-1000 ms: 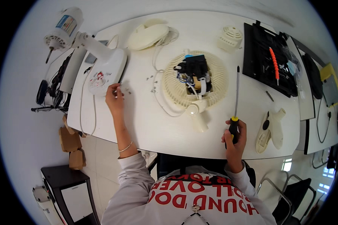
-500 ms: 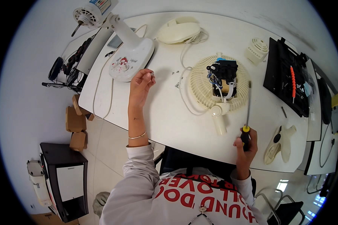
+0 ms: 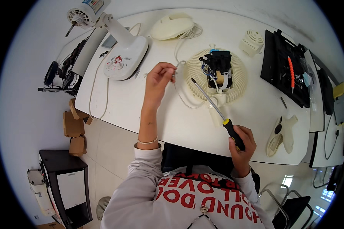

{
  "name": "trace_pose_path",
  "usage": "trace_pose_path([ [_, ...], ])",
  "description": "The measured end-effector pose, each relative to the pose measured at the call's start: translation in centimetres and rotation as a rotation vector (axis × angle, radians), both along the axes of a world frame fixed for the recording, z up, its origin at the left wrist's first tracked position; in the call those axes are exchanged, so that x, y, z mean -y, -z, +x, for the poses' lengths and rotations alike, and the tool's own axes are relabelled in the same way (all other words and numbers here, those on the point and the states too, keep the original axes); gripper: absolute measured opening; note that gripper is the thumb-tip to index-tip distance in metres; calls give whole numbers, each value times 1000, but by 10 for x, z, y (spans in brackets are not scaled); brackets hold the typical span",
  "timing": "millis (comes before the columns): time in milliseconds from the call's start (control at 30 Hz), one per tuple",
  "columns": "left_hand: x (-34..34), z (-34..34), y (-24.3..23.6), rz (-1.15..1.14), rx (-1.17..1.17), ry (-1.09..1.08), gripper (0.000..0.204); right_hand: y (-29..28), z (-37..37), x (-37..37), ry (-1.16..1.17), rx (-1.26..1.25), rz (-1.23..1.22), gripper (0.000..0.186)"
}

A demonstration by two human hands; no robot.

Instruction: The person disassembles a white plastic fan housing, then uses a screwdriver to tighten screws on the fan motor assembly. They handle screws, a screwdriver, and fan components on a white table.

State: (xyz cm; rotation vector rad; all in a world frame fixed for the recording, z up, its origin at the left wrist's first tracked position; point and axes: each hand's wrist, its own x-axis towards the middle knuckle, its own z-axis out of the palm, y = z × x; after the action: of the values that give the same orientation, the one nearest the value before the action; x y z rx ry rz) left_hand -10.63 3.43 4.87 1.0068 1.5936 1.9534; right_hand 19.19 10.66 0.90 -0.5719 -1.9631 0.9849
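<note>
My left hand (image 3: 159, 84) is raised over the table, thumb and fingers pinched on a small silvery piece (image 3: 174, 75), too small to name surely. Just right of it lies the cream fan's round grille (image 3: 190, 78), face down, with the black and metal motor unit (image 3: 220, 66) and loose wires on top. My right hand (image 3: 244, 147) grips the black and yellow handle of a screwdriver (image 3: 218, 110). Its shaft slants up and left across the fan's neck, and the tip hangs close to the grille's left edge, a little apart from my left fingers.
A white fan stand (image 3: 127, 57) with an exposed motor (image 3: 82, 17) stands at the left. A cream base (image 3: 172, 28) with coiled cord lies at the back, near a vented motor cover (image 3: 252, 42). An open black toolbox (image 3: 283, 72) and a cream shell part (image 3: 281, 137) sit at the right.
My left hand has moved right, from beside the white stand toward the grille. The screwdriver has swung from nearly upright to pointing up and left. The view has shifted slightly.
</note>
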Motion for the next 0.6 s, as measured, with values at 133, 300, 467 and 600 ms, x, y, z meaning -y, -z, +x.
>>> trace_pose_path([
  [133, -10, 9, -2, -16, -49, 86, 12, -4, -2, 1, -27, 4, -15, 38],
  [300, -14, 11, 0, -16, -83, 166, 13, -8, -4, -1, -25, 25, -47, 37],
  [467, -14, 12, 5, -8, -73, 195, 12, -7, -7, -3, -44, 39, -58, 37],
  [600, -13, 11, 8, -20, -86, 189, 13, -5, -7, -4, -43, 46, -72, 37],
])
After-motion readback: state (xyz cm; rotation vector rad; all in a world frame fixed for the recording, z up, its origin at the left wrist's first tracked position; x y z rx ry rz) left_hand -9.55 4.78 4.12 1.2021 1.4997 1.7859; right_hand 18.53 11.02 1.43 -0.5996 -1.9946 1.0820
